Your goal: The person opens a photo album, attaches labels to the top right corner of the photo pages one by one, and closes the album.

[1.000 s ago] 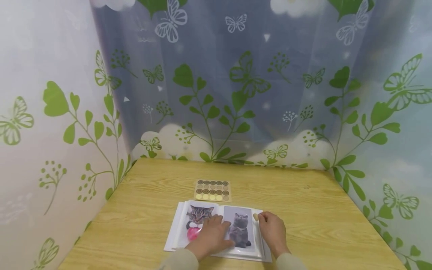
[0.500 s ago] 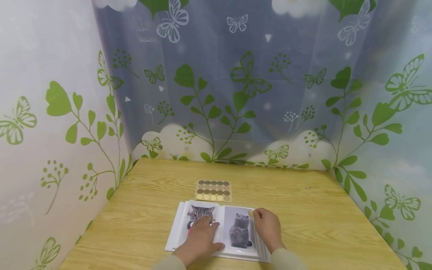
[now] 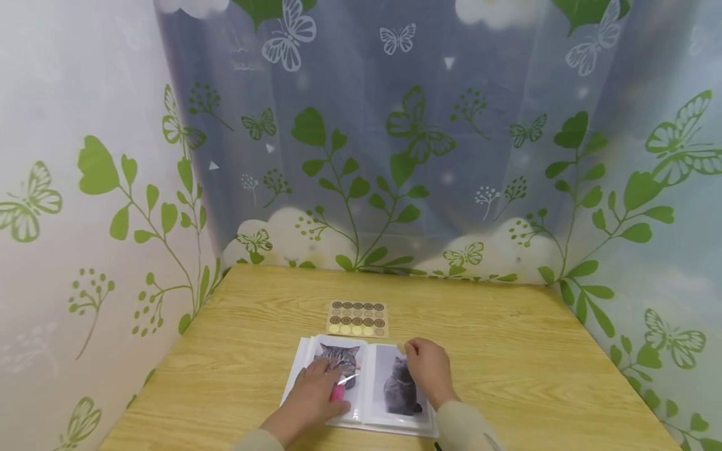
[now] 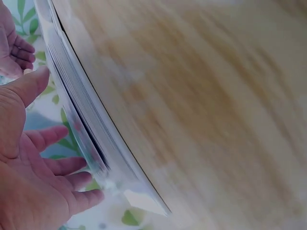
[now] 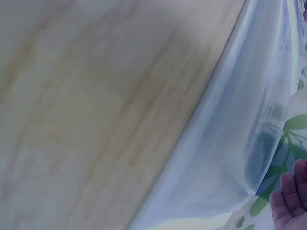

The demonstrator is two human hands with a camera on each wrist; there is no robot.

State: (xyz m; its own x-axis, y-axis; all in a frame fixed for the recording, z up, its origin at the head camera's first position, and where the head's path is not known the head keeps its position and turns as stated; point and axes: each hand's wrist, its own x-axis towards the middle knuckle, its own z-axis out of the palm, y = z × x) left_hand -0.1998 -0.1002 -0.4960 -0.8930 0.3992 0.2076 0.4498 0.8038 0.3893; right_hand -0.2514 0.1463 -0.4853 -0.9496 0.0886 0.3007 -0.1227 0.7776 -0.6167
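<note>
An open photo album (image 3: 366,382) lies on the table in the head view, with a tabby cat photo (image 3: 345,357) on its left page and a grey cat photo (image 3: 397,391) on its right. My left hand (image 3: 313,391) rests on the left page, fingers spread, covering part of the tabby; a pink patch shows beside the thumb. At the top of the right page, my right hand (image 3: 431,371) pinches a small yellowish round sticker (image 3: 401,347), mostly hidden by the fingers. In the left wrist view the album's page edges (image 4: 72,81) lie beyond my fingers.
Just behind the album lies a sticker sheet (image 3: 358,319) with rows of dark, tan and yellow circles. The wooden table (image 3: 254,326) is enclosed by a curtain (image 3: 361,156) printed with leaves and butterflies.
My right hand has moved left with the sticker, from the album's right edge to over the grey cat photo's top. My left hand has slid left across the left page.
</note>
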